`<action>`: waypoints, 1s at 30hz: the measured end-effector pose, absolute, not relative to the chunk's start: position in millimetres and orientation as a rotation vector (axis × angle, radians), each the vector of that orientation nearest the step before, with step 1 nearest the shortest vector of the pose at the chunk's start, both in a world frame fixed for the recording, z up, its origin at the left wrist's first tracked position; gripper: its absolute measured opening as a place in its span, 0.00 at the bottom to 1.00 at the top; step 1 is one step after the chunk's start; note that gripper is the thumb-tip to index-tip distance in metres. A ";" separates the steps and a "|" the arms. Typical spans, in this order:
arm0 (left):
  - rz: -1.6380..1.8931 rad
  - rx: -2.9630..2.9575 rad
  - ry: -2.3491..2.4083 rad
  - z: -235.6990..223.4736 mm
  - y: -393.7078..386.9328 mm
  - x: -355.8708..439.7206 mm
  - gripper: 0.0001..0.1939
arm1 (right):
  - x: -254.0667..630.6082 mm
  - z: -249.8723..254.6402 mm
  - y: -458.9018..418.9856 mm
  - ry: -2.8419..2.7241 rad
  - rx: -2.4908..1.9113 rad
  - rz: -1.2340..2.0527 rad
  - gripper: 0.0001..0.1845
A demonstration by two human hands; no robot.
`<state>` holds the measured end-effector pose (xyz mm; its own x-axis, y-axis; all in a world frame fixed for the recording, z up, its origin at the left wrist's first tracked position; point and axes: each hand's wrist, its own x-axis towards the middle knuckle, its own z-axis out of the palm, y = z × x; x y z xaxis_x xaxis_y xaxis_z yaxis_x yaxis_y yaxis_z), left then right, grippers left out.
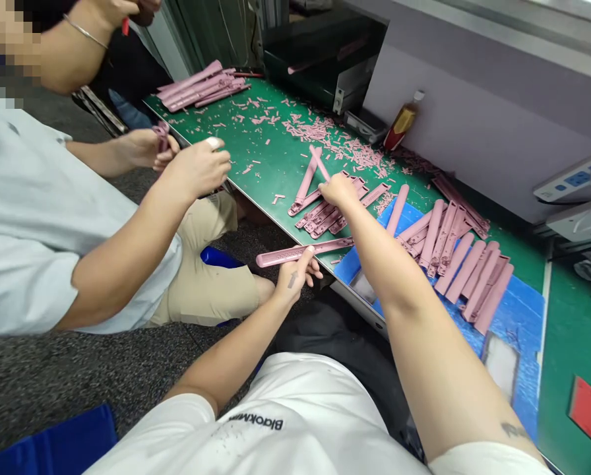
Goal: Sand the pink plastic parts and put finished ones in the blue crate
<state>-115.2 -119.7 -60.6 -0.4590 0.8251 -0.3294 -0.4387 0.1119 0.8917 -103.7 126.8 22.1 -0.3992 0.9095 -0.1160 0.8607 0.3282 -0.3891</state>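
Mid-frame, the left hand (296, 277) grips a pink strip (281, 256); just above, the right hand (339, 190) pinches a second strip (319, 163) over the counter (276, 171).

Green-topped bench (280, 173) | speckled dark floor (28, 376) | mauve-grey back panel (473, 125) | dim surface (204, 33), perhaps curtain

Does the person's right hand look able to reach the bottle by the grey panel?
Probably yes: mostly low pink scraps seem to lie between the right hand and the bottle, though that hand appears to hold a pink strip, which might need setting down.
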 end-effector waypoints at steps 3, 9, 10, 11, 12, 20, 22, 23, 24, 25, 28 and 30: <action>1.371 0.346 1.355 -54.3 -117.0 -118.4 0.35 | -114.9 24.9 135.7 -2.385 -1.739 0.652 0.22; 1.081 0.475 1.125 -37.3 -105.8 -115.8 0.37 | -76.6 43.1 148.3 -2.191 -1.720 0.607 0.18; 1.034 0.572 1.118 -36.9 -112.6 -115.2 0.37 | -73.9 45.5 146.7 -2.199 -1.718 0.602 0.17; 1.012 0.672 1.122 -38.1 -123.3 -116.4 0.37 | -74.0 46.5 143.8 -2.234 -1.722 0.601 0.17; 1.039 0.769 1.152 -40.9 -137.2 -120.3 0.35 | -76.6 45.8 140.2 -2.289 -1.723 0.601 0.17; 1.690 1.348 2.103 -101.5 -187.2 -193.0 0.41 | -121.8 15.7 120.1 -2.417 -1.716 0.641 0.22; 1.545 1.485 2.001 -113.2 -167.3 -181.6 0.46 | -122.4 16.4 123.6 -2.363 -1.737 0.671 0.21; 1.506 1.536 1.950 -116.4 -157.5 -171.4 0.47 | -118.8 19.3 126.6 -2.321 -1.735 0.693 0.20; 1.487 1.579 1.903 -117.3 -149.3 -160.5 0.47 | -112.2 23.8 129.9 -2.263 -1.730 0.716 0.19; 1.480 1.617 1.859 -115.7 -143.0 -150.7 0.46 | -102.2 29.7 132.7 -2.194 -1.722 0.733 0.17; 1.544 1.675 1.748 -97.2 -132.7 -136.5 0.39 | -53.6 51.7 125.8 -2.011 -1.626 0.745 0.05; 1.671 1.568 1.683 -76.2 -126.6 -136.2 0.34 | -15.3 63.4 98.5 -1.963 -1.499 0.721 0.10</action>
